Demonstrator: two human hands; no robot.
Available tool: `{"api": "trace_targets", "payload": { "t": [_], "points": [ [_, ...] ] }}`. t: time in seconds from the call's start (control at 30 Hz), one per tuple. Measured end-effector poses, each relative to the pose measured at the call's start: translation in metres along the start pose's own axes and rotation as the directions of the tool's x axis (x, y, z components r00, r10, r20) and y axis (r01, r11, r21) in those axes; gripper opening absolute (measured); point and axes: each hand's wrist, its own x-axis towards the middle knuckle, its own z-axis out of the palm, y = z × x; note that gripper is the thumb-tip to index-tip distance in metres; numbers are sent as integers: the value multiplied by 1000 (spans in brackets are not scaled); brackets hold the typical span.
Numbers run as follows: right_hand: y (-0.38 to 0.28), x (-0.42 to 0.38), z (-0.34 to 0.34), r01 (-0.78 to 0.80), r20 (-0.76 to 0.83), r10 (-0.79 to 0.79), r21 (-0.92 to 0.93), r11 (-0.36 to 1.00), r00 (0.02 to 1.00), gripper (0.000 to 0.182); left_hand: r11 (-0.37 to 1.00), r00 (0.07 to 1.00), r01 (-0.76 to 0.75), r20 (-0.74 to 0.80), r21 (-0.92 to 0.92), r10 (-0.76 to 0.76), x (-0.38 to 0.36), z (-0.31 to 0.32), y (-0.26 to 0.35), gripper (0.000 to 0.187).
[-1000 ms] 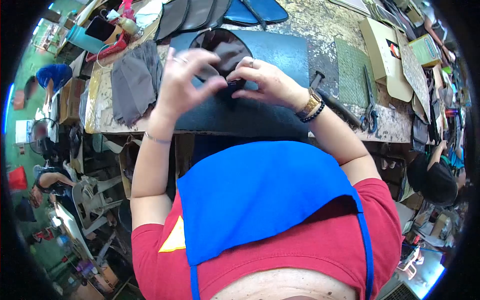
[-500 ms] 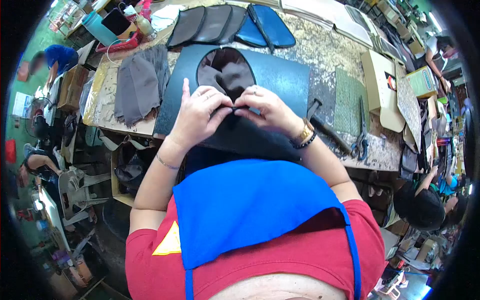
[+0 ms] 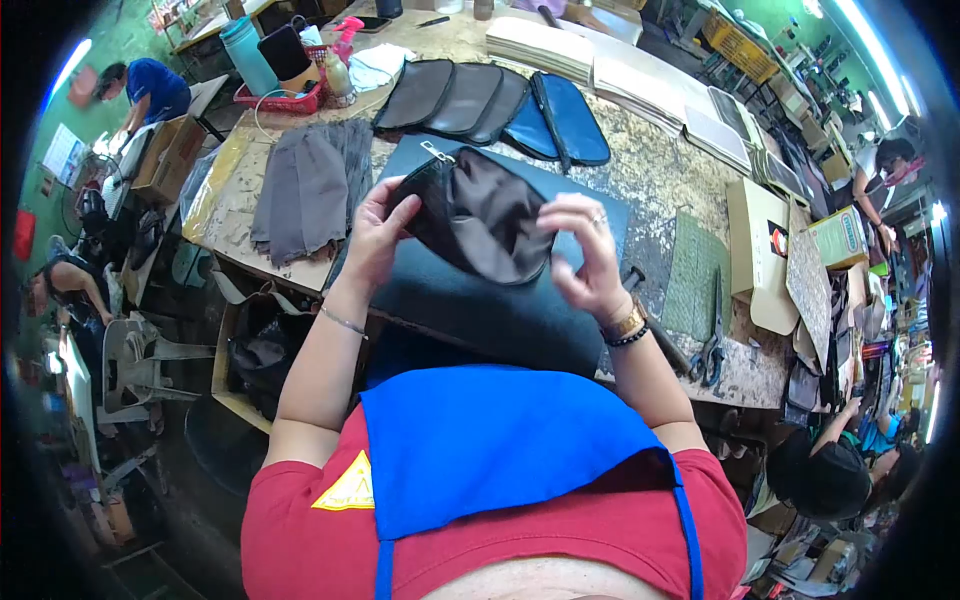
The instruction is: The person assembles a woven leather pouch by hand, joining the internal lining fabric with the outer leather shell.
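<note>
A dark pouch [image 3: 500, 215] with a brown lining and a metal zipper pull at its upper left is lifted over the dark work mat [image 3: 590, 200]. My left hand [image 3: 382, 228] pinches the pouch's left edge between thumb and fingers. At the pouch's right edge is my right hand [image 3: 587, 250], its fingers curved and apart, the fingertips near or touching the rim. Dark material covers the mat's front part below the pouch. Grey-brown fabric pieces [image 3: 300, 195] lie left of the mat.
Finished-looking brown pouches [image 3: 465, 95] and blue pouches [image 3: 575, 115] lie behind the mat. A red basket [image 3: 290, 100] stands back left. Scissors [image 3: 713, 345], a hammer [image 3: 665, 340], a green mat [image 3: 697, 275] and an open cardboard box [image 3: 765, 255] are on the right. Other people work at both sides.
The pouch has turned, showing its zipper pull at upper left. My hands, together at its near edge before, have moved apart to opposite sides. The camera view has shifted.
</note>
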Motion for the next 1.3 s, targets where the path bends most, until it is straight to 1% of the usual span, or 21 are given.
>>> {"api": "trace_targets", "payload": {
  "t": [0.03,0.07,0.1,0.13,0.17,0.2,0.27,0.37,0.4,0.47,0.5,0.57,0.67,0.73,0.8,0.9,1.0,1.07,1.1,1.2,1.3],
  "points": [
    [3,4,1,-67,-50,68,33,997,996,31,972,985,-172,14,158,172,1,6,4,26],
    [3,7,4,-136,-96,142,70,988,985,32,893,942,-331,54,305,331,1,14,6,22],
    [-4,16,6,-136,-100,143,77,988,985,36,771,895,-431,114,469,431,-2,29,16,22],
    [-14,28,6,-140,-103,148,83,987,984,41,611,839,-509,192,606,509,-6,45,25,22],
    [-20,36,8,-183,-74,190,91,979,979,55,490,802,-538,238,686,548,-9,55,28,22],
    [-27,43,13,-216,-67,220,62,974,973,58,439,783,-555,265,706,563,-9,56,26,22],
    [-26,46,23,-349,-35,356,133,928,934,50,332,742,-582,318,742,591,-10,54,21,23],
    [-23,40,34,-474,46,498,393,788,866,35,312,743,-553,287,773,605,-13,53,17,25],
    [-20,37,36,-486,89,498,421,766,863,31,306,742,-544,277,781,611,-16,56,20,26],
    [-16,30,37,-510,177,490,473,718,854,24,71,683,-566,418,821,599,-19,63,34,29],
    [-15,29,38,-519,188,498,501,693,847,23,-48,654,-569,487,821,579,-20,66,38,30],
    [-16,26,40,-535,209,515,555,638,831,19,-25,655,-589,496,807,570,-20,64,36,34],
    [-11,26,38,-554,210,525,480,680,825,19,-2,663,-584,478,812,577,-19,67,32,36],
    [-12,24,39,-570,249,533,558,603,808,20,11,658,-590,473,807,586,-18,67,27,35],
    [-12,24,41,-580,289,538,631,515,792,22,-31,679,-571,494,820,543,-21,68,29,33],
    [-10,19,41,-608,362,521,660,442,773,21,-123,704,-560,548,819,451,-25,69,39,30],
    [-15,23,38,-617,365,512,600,509,777,18,-188,722,-559,586,807,368,-25,65,44,29],
    [-29,32,27,-551,296,468,359,753,833,16,-213,718,-569,607,794,341,-24,58,45,29],
    [-35,36,22,-495,265,437,217,842,860,16,-223,709,-579,620,784,338,-24,55,45,29],
    [-38,37,14,-479,243,425,243,844,872,15,-246,664,-603,648,759,374,-26,56,50,28],
    [-25,29,31,-601,243,549,322,732,799,17,-214,645,-603,627,769,437,-36,55,53,27]
  ]
}}
